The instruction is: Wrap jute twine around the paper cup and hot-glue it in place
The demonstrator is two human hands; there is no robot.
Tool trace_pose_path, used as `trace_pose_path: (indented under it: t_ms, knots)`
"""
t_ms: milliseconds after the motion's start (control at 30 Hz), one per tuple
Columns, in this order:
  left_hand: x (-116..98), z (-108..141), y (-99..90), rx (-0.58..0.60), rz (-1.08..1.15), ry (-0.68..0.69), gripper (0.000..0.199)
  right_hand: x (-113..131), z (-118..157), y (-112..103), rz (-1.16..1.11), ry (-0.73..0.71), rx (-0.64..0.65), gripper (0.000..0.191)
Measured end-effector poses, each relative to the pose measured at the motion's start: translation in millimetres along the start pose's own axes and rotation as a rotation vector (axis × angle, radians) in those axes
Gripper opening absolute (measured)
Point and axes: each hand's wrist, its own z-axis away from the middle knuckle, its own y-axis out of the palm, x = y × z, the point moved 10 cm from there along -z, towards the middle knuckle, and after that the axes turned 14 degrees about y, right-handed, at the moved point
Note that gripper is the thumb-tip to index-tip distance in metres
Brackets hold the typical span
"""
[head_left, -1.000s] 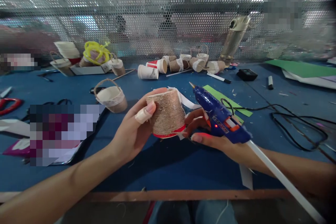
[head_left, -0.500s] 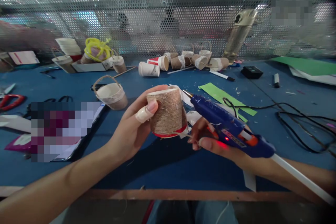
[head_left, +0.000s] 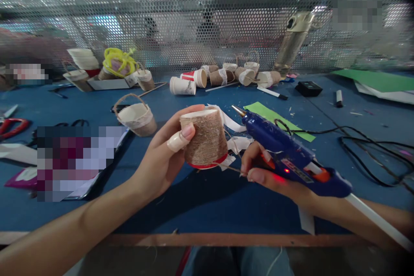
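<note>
A paper cup [head_left: 205,138] wrapped in rows of brown twine, with a red band left bare at its lower end, is tilted in my left hand [head_left: 166,148]. My left thumb, with a tan bandage on it, presses the near side; the other fingers go behind the cup. My right hand [head_left: 261,172] holds a blue hot glue gun [head_left: 284,151], its red light lit and a white glue stick out of its back. Between my right thumb and finger a strand of twine [head_left: 231,167] is pinched, running taut to the cup's lower end. The metal nozzle points up-left, apart from the cup.
A small basket [head_left: 137,118] with a twine handle stands left of the cup. Several wrapped cups [head_left: 223,76] and a water bottle [head_left: 294,43] are at the back. Black cable [head_left: 365,138] lies right; red scissors [head_left: 14,128] lie far left. Green paper [head_left: 278,120] lies behind the gun.
My right hand and the glue gun have moved right, away from the cup, and more twine shows stretched between them. My left hand and the cup have hardly moved.
</note>
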Motion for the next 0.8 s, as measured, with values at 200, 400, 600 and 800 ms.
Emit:
trace_pose_path:
  t_ms: [200,400,600,800]
  knots:
    - [1,0,-1.4,0.001,-0.019,-0.007,0.043,-5,-1,3,0.055,0.083,0.037,0.013]
    - [-1,-1,2.5,0.020,-0.023,0.006,0.042,-12,-2,-7,-0.105,0.117,-0.100,0.015]
    - [-3,-1,4.3,0.052,-0.029,0.033,0.032,-3,-2,-14,-0.066,0.090,-0.166,0.014]
    - [-3,-1,1.3,0.049,-0.059,0.046,0.037,-12,-2,-19,-0.112,0.153,-0.213,0.016]
